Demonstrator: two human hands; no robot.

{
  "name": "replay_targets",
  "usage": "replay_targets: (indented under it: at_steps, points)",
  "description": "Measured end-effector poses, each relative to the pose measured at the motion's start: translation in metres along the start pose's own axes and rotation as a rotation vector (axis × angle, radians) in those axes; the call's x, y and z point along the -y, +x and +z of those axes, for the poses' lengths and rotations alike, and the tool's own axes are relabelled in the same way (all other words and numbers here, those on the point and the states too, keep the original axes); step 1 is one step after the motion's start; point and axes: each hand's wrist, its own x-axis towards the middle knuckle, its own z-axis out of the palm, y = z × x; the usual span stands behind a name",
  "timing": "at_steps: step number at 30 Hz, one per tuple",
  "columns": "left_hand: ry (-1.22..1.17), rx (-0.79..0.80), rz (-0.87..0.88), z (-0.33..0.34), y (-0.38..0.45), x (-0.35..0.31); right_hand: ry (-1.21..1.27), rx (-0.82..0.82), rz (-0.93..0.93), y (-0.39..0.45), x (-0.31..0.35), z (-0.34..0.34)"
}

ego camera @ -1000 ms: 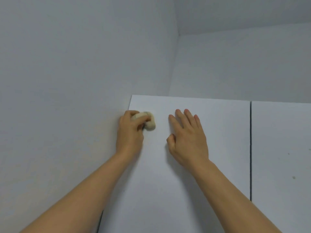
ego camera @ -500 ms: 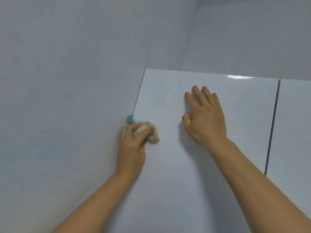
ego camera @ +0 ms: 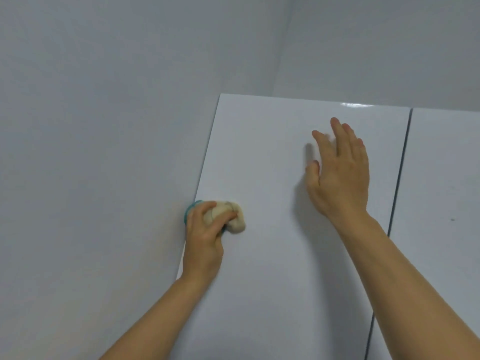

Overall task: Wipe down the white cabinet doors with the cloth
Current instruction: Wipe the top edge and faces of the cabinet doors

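A glossy white cabinet door [ego camera: 272, 250] fills the middle of the view, with a second white door [ego camera: 441, 203] to its right across a dark vertical gap. My left hand [ego camera: 204, 240] grips a bunched beige cloth [ego camera: 233, 219] with a teal edge and presses it against the door's left edge, about halfway down. My right hand [ego camera: 340, 172] is spread open, its fingers pointing up, over the upper right part of the same door; its fingertips are blurred, and contact with the door cannot be told.
A plain pale wall [ego camera: 104, 152] meets the door's left edge. Above the doors a pale wall and ceiling corner [ego camera: 285, 48] runs upward. A small dark speck [ego camera: 452, 219] marks the right door.
My left hand has slid the cloth down along the door's left edge, baring its teal edge. My right hand has moved up and to the right, away from the left hand.
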Motion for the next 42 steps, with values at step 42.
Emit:
replay_targets:
  at_steps: [42]
  points:
    - [0.233,0.073,0.475,0.086,0.018,-0.098,-0.109,0.303,-0.176,-0.036,-0.106,-0.056]
